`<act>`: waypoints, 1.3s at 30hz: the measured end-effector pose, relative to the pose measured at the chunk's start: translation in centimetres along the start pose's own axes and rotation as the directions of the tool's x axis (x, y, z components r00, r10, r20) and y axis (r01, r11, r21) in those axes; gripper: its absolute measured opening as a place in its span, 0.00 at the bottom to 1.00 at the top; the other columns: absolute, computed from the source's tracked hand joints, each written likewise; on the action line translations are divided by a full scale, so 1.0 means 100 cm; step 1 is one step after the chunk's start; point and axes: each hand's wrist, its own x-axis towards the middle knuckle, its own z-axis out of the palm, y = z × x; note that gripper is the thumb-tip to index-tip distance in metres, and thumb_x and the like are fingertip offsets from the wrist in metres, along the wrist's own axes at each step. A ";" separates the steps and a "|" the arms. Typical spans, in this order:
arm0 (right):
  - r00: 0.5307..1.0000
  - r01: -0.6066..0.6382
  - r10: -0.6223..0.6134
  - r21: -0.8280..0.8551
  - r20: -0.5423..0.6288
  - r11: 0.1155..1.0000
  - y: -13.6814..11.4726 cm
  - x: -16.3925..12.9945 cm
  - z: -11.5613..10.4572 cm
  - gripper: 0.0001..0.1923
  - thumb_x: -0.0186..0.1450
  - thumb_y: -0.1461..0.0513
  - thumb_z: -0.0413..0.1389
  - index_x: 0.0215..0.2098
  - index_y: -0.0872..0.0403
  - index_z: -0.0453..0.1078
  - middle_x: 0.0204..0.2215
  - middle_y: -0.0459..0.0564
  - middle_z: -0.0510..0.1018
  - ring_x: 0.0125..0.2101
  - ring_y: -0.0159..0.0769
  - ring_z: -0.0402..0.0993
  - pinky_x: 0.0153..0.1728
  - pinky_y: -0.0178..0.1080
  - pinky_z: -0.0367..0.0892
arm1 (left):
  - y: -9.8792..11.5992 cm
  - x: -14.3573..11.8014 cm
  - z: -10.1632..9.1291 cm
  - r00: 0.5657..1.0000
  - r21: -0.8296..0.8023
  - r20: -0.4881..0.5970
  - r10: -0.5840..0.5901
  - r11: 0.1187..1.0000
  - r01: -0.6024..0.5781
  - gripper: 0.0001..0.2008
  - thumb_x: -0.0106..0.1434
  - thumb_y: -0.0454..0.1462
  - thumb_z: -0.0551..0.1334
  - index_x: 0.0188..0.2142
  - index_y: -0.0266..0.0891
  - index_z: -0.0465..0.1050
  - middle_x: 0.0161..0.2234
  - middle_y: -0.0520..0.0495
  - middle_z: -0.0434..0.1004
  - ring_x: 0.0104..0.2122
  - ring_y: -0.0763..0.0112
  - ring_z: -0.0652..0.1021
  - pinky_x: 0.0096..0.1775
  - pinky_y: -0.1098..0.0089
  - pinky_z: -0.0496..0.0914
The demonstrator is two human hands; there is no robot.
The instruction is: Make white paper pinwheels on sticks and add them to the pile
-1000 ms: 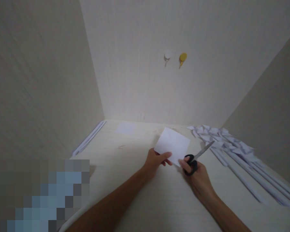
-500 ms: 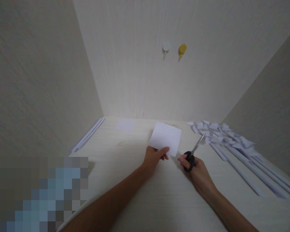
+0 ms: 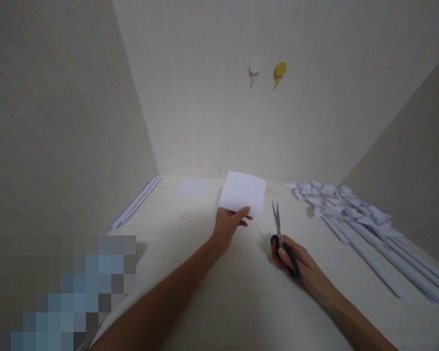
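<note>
While my left hand [image 3: 229, 225] pinches the thin, floppy paper sheet [image 3: 243, 193] by its near edge above the surface [image 3: 241, 292], my right hand [image 3: 296, 261], closed through the handles, holds the scissors [image 3: 280, 234] just beside it.

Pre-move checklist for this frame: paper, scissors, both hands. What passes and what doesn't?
1. Left hand grips the white paper by its near edge: ok.
2. Right hand holds the scissors by the black handles: ok.
3. Blades point away from the person: ok.
4. Blades engaged on the paper: not ok, they sit apart to its right.
5. Cut line marked on the paper: cannot tell.
6. Folded paper pile clear of the blades: ok.
</note>
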 end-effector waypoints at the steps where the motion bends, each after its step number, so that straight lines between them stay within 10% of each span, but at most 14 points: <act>1: 1.000 0.015 -0.015 -0.019 0.020 1.000 -0.001 -0.001 0.001 0.16 0.54 0.50 0.52 0.24 0.55 0.63 0.17 0.43 0.65 0.18 0.26 0.55 0.18 0.30 0.49 | 0.004 -0.001 0.001 1.000 0.007 0.004 0.010 1.000 -0.010 0.09 0.42 0.35 0.65 0.24 0.30 0.72 0.22 0.48 0.74 0.21 0.75 0.72 0.20 0.77 0.66; 14: 0.993 0.076 -0.057 -0.200 0.098 0.977 0.002 -0.006 0.007 0.17 0.56 0.50 0.48 0.20 0.55 0.59 0.17 0.42 0.60 0.19 0.28 0.55 0.20 0.32 0.51 | 0.027 -0.011 0.012 0.983 -0.036 0.151 -0.109 0.993 0.116 0.13 0.45 0.33 0.64 0.32 0.29 0.71 0.31 0.44 0.75 0.27 0.73 0.74 0.30 0.72 0.72; 39: 0.991 0.067 -0.030 -0.288 0.132 0.955 0.002 -0.006 0.009 0.19 0.59 0.49 0.43 0.20 0.54 0.54 0.17 0.41 0.56 0.19 0.27 0.52 0.20 0.32 0.50 | 0.031 -0.012 0.015 0.993 0.043 0.081 -0.083 0.996 0.079 0.09 0.44 0.33 0.64 0.27 0.28 0.72 0.25 0.45 0.76 0.23 0.74 0.74 0.27 0.73 0.72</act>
